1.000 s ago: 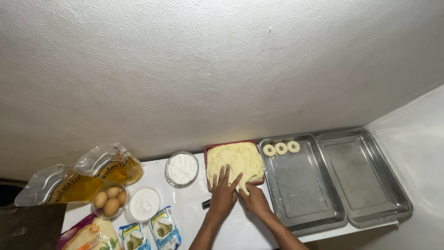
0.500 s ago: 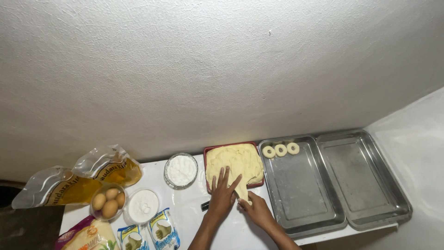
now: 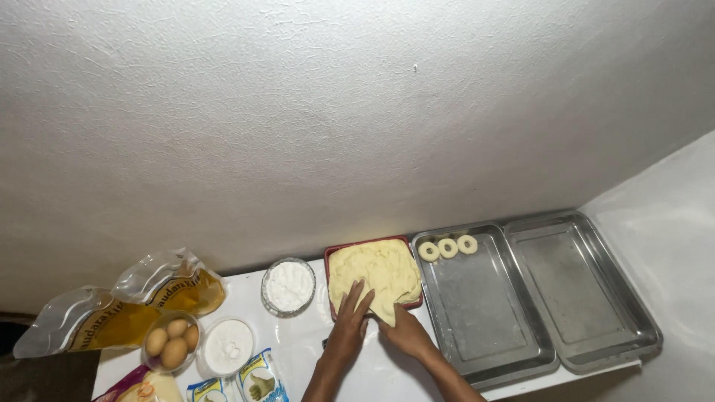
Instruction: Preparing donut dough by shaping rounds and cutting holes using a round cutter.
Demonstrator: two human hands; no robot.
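- Now flat on the dough sheet [image 3: 376, 274], left hand [image 3: 350, 321], fingers spread, much as half a second back.
- Right hand [image 3: 406, 335] shifted in, fingers closed on the dough's near edge.
- Just beyond the fingertips: red board [image 3: 330, 257] under dough; three dough rings [image 3: 447, 247] in steel tray [image 3: 484, 327] rightward.

The left hand [image 3: 350, 321] lies flat with fingers [image 3: 359, 292] spread, while the right hand [image 3: 406, 333] curls beside it, forearms converging.

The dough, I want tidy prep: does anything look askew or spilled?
The dough overhangs the red board's near edge, where the right hand lifts a flap. Nothing looks spilled; three rings sit neatly in the tray.
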